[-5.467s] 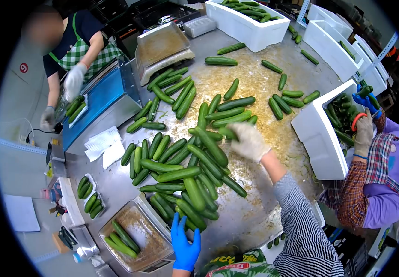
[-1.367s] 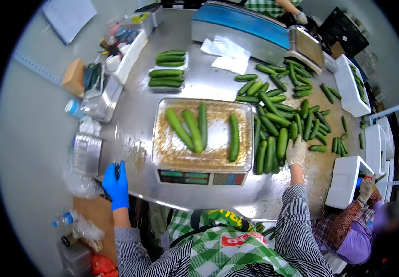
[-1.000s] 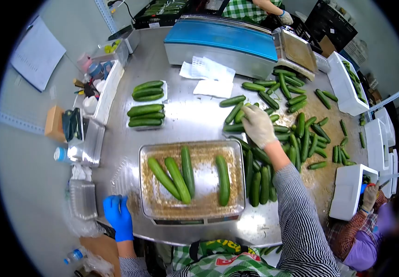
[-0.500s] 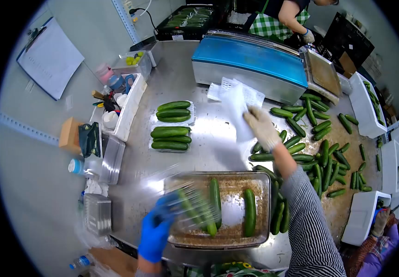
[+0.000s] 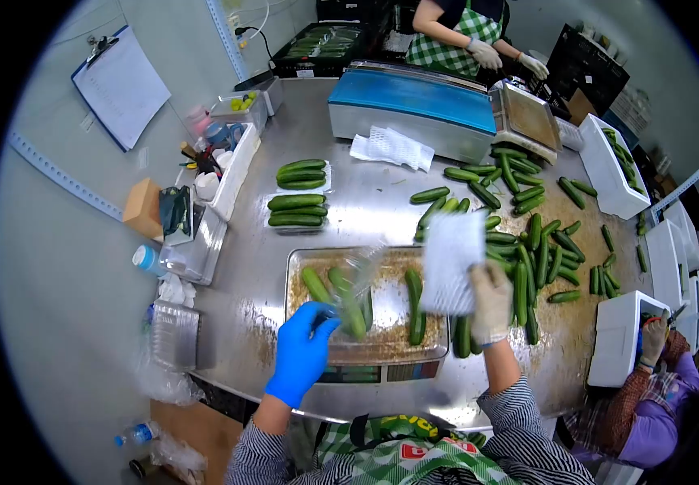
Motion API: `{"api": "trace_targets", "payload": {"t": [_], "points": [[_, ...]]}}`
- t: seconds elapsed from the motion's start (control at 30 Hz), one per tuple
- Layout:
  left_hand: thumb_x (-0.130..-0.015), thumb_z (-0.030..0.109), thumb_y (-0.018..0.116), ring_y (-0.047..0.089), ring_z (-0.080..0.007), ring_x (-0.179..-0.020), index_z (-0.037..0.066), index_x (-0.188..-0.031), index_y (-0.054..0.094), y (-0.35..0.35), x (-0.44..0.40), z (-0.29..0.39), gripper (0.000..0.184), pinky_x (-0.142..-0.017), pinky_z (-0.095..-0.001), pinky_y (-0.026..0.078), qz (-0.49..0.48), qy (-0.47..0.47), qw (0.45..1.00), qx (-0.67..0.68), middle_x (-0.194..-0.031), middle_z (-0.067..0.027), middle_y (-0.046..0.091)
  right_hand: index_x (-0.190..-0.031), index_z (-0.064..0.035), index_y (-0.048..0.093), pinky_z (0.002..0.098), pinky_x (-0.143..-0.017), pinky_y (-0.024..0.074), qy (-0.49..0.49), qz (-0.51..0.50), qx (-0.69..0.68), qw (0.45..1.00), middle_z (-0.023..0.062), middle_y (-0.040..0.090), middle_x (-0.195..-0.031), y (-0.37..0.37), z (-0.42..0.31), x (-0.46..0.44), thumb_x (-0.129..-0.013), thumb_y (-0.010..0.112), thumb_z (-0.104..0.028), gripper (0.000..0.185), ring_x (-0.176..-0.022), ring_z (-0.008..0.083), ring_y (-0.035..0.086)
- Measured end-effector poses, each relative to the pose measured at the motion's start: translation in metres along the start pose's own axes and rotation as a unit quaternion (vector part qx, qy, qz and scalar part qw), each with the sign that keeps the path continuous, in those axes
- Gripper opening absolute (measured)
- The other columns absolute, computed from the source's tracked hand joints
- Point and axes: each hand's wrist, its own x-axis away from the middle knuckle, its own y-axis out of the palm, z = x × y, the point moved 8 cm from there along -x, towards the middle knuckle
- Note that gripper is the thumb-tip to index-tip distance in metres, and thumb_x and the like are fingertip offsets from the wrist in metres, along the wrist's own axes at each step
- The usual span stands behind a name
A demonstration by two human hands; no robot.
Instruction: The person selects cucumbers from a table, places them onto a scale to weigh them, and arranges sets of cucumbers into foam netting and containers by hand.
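Note:
My left hand [image 5: 301, 352], in a blue glove, pinches a clear plastic tray [image 5: 363, 271] over the left part of a stained metal pan [image 5: 391, 346]. The clear tray is blurred and see-through. Several cucumbers [image 5: 416, 307] lie in the pan, some seen through the plastic. In a pale glove, my right hand [image 5: 491, 301] grips a white textured liner sheet [image 5: 453, 263] above the pan's right edge. More such liner sheets [image 5: 392, 149] lie further back. Two packs of cucumbers [image 5: 297, 212] rest on the table behind the pan.
Loose cucumbers [image 5: 543, 250] cover the table's right side. A blue-topped machine [image 5: 414, 101] stands at the back, beside a scale [image 5: 527, 117]. A white tool box [image 5: 236, 174] lines the left edge. One co-worker [image 5: 454, 36] stands behind; another [image 5: 656, 396] works at right by white bins [image 5: 620, 343].
My right hand has drawn the liner sheet from the back toward me, beside the pan. My left hand still holds the clear tray over the pan. The view has shifted.

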Motion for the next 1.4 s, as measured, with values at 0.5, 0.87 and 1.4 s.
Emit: {"api": "trace_targets", "payload": {"t": [0.5, 0.87, 1.4], "points": [[-0.07, 0.009, 0.067, 0.057, -0.0224, -0.082, 0.004, -0.091, 0.065, 0.04, 0.111, 0.04, 0.022, -0.071, -0.0347, 0.047, -0.029, 0.47, 0.804, -0.362, -0.121, -0.0128, 0.062, -0.111, -0.0079, 0.063, 0.0395, -0.072, 0.0484, -0.525, -0.354, 0.377, 0.676, 0.0057, 0.064, -0.09, 0.091, -0.052, 0.177, -0.074, 0.074, -0.02, 0.041, -0.082, 0.0227, 0.064], [-0.078, 0.013, 0.067, 0.058, -0.0271, -0.084, 0.005, -0.104, 0.065, 0.028, 0.197, 0.004, 0.028, -0.076, -0.0393, 0.046, -0.177, 0.251, 0.863, -0.401, -0.089, -0.0076, 0.059, -0.122, -0.0016, 0.057, 0.0409, -0.069, 0.0524, -0.381, -0.516, 0.305, 0.704, 0.0127, 0.068, -0.089, 0.092, 0.002, 0.239, -0.081, 0.066, -0.017, 0.045, -0.076, 0.032, 0.066], [-0.079, 0.011, 0.074, 0.056, -0.0338, -0.085, 0.004, -0.104, 0.065, -0.099, 0.189, -0.06, 0.028, -0.075, -0.0434, 0.048, 0.024, 0.131, 0.933, -0.334, -0.092, -0.0126, 0.059, -0.14, 0.0104, 0.034, 0.0444, -0.091, 0.0524, -0.081, -0.154, 0.635, 0.753, 0.0303, 0.062, -0.108, 0.186, 0.072, 0.042, -0.085, 0.065, -0.028, 0.074, -0.1, 0.0409, 0.063]]}}
